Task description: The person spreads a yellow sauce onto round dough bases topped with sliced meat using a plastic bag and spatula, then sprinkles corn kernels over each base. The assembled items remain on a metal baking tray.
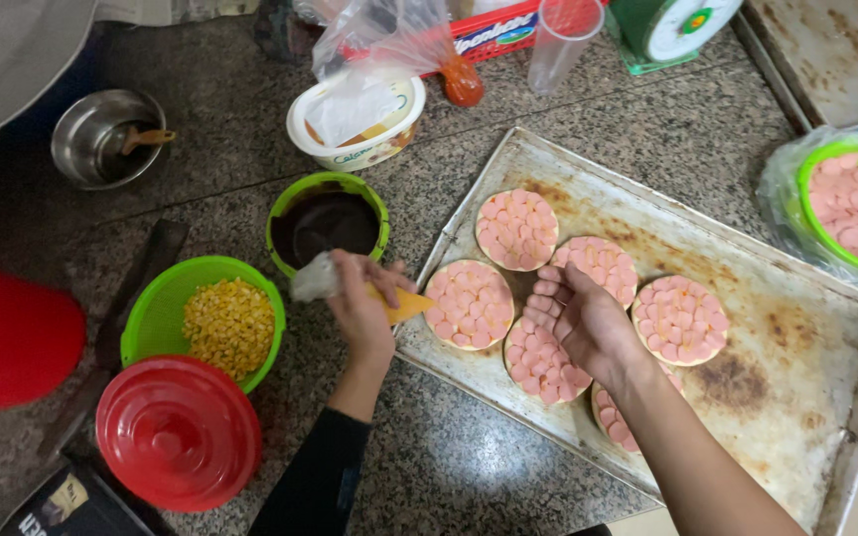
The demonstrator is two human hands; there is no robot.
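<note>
Dim, even overhead light, soft shadows, faint glare on plastic wrap, edges slightly curved, mostly sharp

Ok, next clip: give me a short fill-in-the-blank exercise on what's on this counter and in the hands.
1. The left hand holds a piping bag filled with something ____ in colour.
2. The right hand hovers over small round bases topped with pink ____ slices.
3. The bases sit on a worn metal ____.
4. The green colander holds yellow ____.

Missing words: yellow; sausage; baking tray; corn
</note>
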